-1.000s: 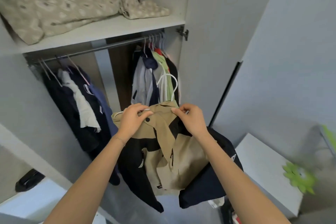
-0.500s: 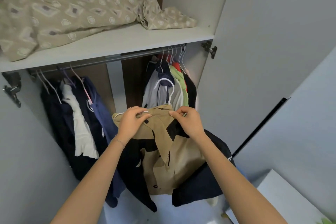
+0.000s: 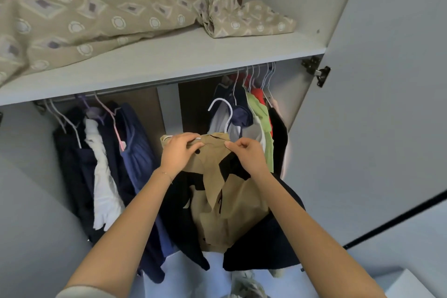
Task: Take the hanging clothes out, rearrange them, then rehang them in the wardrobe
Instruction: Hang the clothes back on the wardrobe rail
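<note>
The tan-and-black jacket is out of the wardrobe. We hold it up in front of the open middle stretch of the rail, just below the front edge of the shelf. It sits on a white hanger whose hook stands free above the collar, not yet on the rail.

Our left grip is curled over the jacket's left shoulder and the hanger arm beneath it. Our right grip pinches the collar on the other side, thumb and forefinger closed on the cloth. The sleeves and hem hang loose below.

We judge this to be the straightening step just before rehanging. To do it well, we should centre the collar on the hanger and pull both shoulders evenly over its arms. One grip should then move to the base of the hook so the jacket cannot slide off as it rises. The hook must turn to face the rail and clear the shelf edge on the way up.

The bare stretch lies between the dark clothes bunched at the rail's left end and the bright shirts packed at its right end. Aiming for it avoids snagging a neighbour's hanger. Patterned bedding lies on the shelf above, back from its front edge.
</note>
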